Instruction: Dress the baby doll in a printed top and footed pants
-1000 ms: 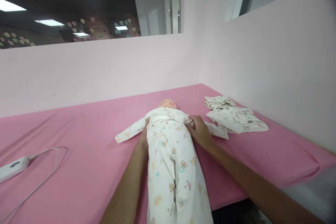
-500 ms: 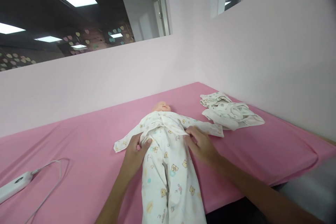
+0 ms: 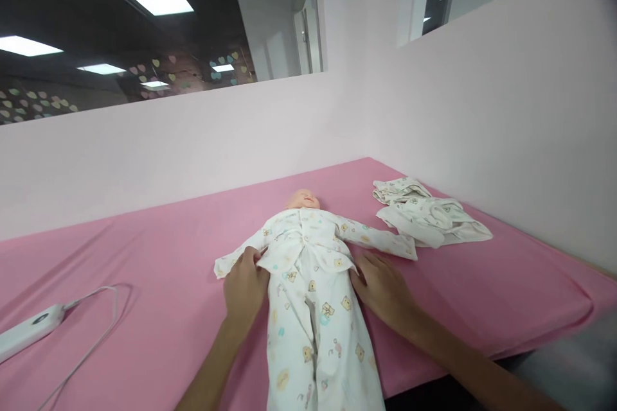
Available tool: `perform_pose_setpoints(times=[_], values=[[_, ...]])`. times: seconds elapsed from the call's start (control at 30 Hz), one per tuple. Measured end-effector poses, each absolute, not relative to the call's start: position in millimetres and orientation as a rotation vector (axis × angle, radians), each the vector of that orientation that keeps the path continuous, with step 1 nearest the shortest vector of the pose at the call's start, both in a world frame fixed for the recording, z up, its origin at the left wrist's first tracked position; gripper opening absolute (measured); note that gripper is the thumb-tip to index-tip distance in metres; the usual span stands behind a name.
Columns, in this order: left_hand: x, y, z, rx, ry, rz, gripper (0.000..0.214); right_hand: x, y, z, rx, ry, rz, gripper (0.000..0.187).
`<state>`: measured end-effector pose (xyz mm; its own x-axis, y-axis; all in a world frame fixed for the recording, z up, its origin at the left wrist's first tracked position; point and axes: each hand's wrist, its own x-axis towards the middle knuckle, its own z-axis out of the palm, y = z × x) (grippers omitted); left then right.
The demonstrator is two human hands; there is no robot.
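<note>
A baby doll lies on its back, dressed in a white bear-print top and matching trousers. Its sleeves stretch out to both sides. My left hand has its fingers closed at the top's lower left corner, beside the doll's waist. On the other side, my right hand pinches the hem's right corner, its fingertips partly hidden. The top's front edges meet at mid-chest and part below, with the hem lying over the trouser waist.
Crumpled printed baby clothes lie at the right near the wall. A white device with a cable sits at the left. Pink sheeting covers the table, whose front edge shows at lower right. Walls with windows stand behind.
Both hands have drawn the top's hem down from its folded-up position, so the front now lies flatter over the trouser waist. The view has shifted slightly.
</note>
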<state>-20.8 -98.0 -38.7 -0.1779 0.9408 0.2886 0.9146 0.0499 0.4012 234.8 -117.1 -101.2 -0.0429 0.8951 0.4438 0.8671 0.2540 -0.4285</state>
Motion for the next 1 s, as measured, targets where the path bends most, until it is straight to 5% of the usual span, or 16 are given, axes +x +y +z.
perform_pose_setpoints(times=[0.23,0.4,0.5,0.57,0.67,1.0], values=[[-36,-118,-41,2.001,2.215,0.464,0.004,239,-131,-105,-1.576,-1.932,0.106,0.030],[-27,-134,-37,2.160,2.280,0.578,0.017,230,-134,-97,-1.368,-1.865,-0.044,0.007],[-12,-127,-30,2.370,2.197,0.748,0.026,214,-127,-82,-1.245,-1.867,-0.170,0.036],[-4,-121,-23,2.501,2.074,0.817,0.028,203,-123,-69,-1.202,-1.900,-0.204,0.033],[4,-123,-14,2.651,1.819,0.911,0.025,188,-123,-54,-1.150,-1.886,-0.121,0.016],[12,-150,-17,2.613,1.426,0.673,0.018,172,-139,-54,-1.140,-1.957,0.244,0.016]])
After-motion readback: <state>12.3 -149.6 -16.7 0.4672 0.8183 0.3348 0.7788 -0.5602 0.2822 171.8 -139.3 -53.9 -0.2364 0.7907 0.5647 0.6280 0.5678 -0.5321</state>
